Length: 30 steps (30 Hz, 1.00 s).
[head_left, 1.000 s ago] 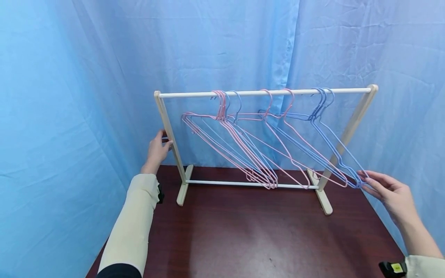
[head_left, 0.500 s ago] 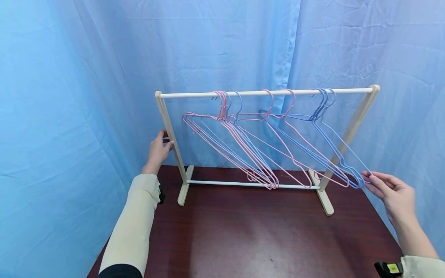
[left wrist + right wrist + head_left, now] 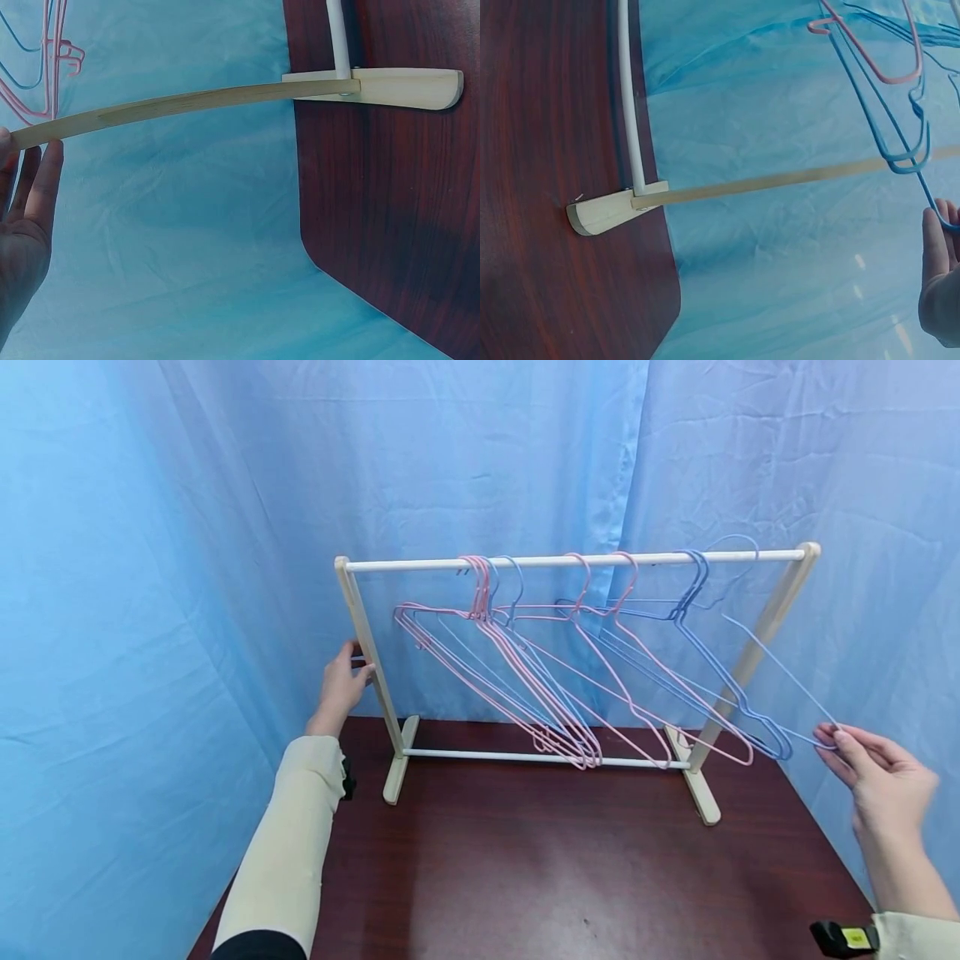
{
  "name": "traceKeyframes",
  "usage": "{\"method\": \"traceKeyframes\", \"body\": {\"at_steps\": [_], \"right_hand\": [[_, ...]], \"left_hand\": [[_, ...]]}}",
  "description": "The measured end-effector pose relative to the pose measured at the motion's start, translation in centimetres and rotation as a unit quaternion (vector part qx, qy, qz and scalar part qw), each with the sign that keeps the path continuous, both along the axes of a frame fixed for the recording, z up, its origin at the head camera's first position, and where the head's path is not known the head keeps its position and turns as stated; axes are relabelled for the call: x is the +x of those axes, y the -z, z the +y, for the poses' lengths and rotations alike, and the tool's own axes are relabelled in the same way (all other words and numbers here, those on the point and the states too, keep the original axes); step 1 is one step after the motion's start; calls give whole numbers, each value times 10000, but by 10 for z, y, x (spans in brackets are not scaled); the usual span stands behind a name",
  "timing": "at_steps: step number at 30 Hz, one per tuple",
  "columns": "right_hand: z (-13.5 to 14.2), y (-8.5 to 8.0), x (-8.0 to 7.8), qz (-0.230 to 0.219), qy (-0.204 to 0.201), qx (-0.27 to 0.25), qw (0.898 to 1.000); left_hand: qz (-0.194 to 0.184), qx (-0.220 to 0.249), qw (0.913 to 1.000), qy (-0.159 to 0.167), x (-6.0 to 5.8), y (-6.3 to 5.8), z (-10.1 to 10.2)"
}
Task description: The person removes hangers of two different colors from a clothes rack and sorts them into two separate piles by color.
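The right grip [image 3: 888,781] pinches narrowly one corner of a blue hanger [image 3: 792,677], its hook [image 3: 738,536] near the right end of the upper white rail [image 3: 656,558]; the left grip [image 3: 341,687] holds the wooden upright [image 3: 195,99].

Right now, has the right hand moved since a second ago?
Yes: the right hand, pinching a blue hanger, has moved right, farther from the rack's right post.

I see passing room over the dark tabletop [image 3: 525,868] in front of the garment rack [image 3: 357,614]; under its top rail [image 3: 405,565], overlapping pink hangers [image 3: 478,602] and blue hangers [image 3: 681,607] block most passage.
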State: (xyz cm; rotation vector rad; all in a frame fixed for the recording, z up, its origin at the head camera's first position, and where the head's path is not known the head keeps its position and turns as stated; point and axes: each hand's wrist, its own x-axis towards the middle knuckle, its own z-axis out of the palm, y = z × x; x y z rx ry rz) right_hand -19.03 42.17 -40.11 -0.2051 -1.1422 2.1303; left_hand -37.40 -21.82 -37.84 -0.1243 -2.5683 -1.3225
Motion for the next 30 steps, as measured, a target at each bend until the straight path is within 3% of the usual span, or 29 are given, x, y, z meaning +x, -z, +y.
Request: {"method": "traceKeyframes", "body": {"at_steps": [15,20,23,30], "right_hand": [[28,0,14,-592,749,68,9954],[34,4,19,-108,760,133,9970],[36,7,23,130,771,440,9960],[39,5,27,377,1032,965,9893]], "left_hand": [[10,-84,10000,-10,1,0,-1],[18,-131,9999,12,3,-2,0],[31,-136,9999,37,4,-2,1],[8,-20,10000,68,4,-2,0]]}}
